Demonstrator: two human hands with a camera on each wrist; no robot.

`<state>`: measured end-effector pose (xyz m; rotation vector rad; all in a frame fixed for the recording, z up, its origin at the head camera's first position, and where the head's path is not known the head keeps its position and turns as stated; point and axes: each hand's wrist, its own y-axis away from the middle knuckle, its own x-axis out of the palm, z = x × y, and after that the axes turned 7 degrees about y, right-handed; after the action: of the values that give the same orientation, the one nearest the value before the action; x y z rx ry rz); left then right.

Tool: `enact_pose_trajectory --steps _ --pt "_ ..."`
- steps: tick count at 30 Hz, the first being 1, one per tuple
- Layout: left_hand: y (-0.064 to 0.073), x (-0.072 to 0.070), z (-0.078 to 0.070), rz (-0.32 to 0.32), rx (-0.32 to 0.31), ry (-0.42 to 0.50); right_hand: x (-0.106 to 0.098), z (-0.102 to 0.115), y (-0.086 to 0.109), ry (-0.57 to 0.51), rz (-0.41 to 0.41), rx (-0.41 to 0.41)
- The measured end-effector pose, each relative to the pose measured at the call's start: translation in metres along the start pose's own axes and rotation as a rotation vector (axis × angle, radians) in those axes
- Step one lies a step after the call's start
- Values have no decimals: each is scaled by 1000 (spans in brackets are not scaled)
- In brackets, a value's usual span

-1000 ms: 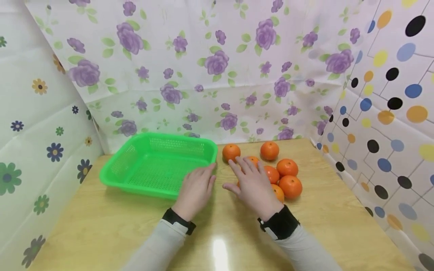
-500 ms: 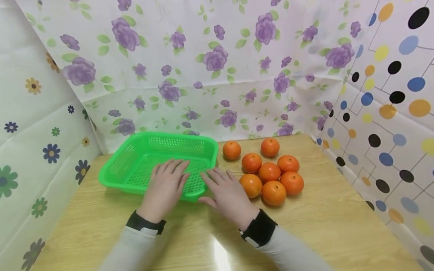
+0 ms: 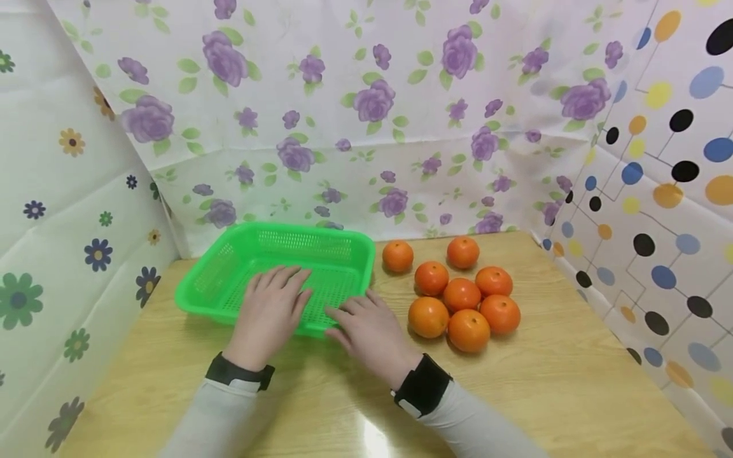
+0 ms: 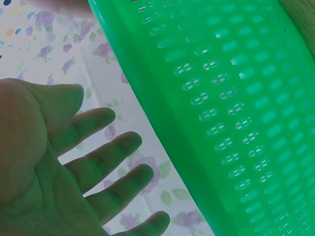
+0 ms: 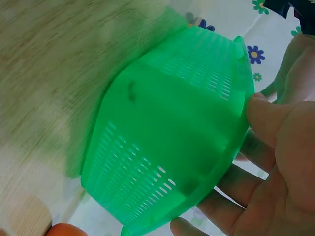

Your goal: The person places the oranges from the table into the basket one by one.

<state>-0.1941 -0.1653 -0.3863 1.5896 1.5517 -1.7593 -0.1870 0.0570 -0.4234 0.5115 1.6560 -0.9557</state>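
Note:
A green plastic basket [image 3: 321,280] with perforated sides stands on the table, with nothing lying in its visible part. My left hand [image 3: 266,315] hovers over its front rim, palm down and fingers loosely extended. The left wrist view shows that hand's fingers [image 4: 113,157] spread and apart from the basket rim. At the front right corner is my right hand [image 3: 372,334], fingers slightly bent over the edge. In the right wrist view its thumb [image 5: 268,115] touches the basket rim [image 5: 241,132]. Several mandarins [image 3: 462,294] lie to the right of that hand.
The wooden table [image 3: 550,375] extends in front and to the right. A flowered sheet [image 3: 372,159] hangs close behind the basket; a dotted sheet [image 3: 658,210] borders the right side and another flowered sheet [image 3: 51,254] the left.
My right hand has moved left from above the mandarins to the basket's front right corner. My left hand has moved left from the basket's right end to its front rim.

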Motion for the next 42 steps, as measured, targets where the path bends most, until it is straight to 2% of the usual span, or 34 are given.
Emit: enact_pose_trajectory --steps 6,13,20,29,34,42 --pt "-4 -2 -4 15 7 -6 -1 -10 1 -27 -55 -1" --pt "-4 1 -4 77 -12 -4 -5 -22 2 -65 -95 11" --pt "-4 3 -1 102 -13 1 -10 -36 7 -116 -75 70" --pt "-3 9 0 154 -19 11 -10 -58 18 -73 -72 124" --pt "-1 12 1 156 -23 18 -10 -68 22 -35 -61 141" --pt "2 17 3 156 -29 22 -12 -77 29 -55 -66 171"
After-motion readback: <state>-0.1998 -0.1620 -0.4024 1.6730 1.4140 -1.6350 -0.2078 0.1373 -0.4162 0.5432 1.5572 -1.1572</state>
